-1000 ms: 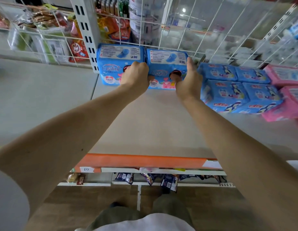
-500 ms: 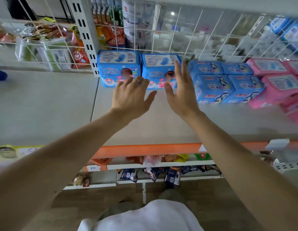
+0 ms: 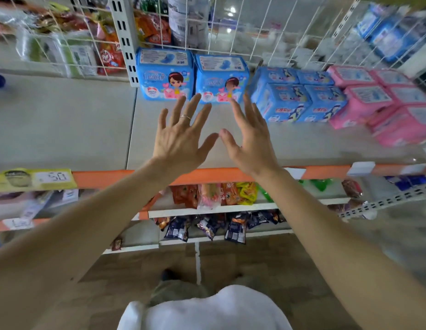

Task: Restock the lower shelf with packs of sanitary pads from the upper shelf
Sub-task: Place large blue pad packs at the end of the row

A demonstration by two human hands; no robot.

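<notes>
1. A yellow price tag (image 3: 33, 179) on the shelf edge reads ".50".
2. The left hand (image 3: 181, 141) and right hand (image 3: 251, 144) hover with fingers spread, holding nothing; a second ago they gripped the packs.
3. Two light-blue packs (image 3: 193, 77) stand side by side at the shelf (image 3: 64, 125) back, each marked "20"; brand unreadable.
4. Further right sit darker blue packs (image 3: 297, 96) and pink packs (image 3: 383, 103).

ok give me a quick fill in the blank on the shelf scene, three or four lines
1. Both hands, left hand and right hand, are ____, holding nothing.
2. The two cartoon-girl packs stand against the wire ____.
3. The packs at far right are ____ in colour.
4. A ____ sits on a finger of the left hand.

Missing words: open; grid; pink; ring
</notes>
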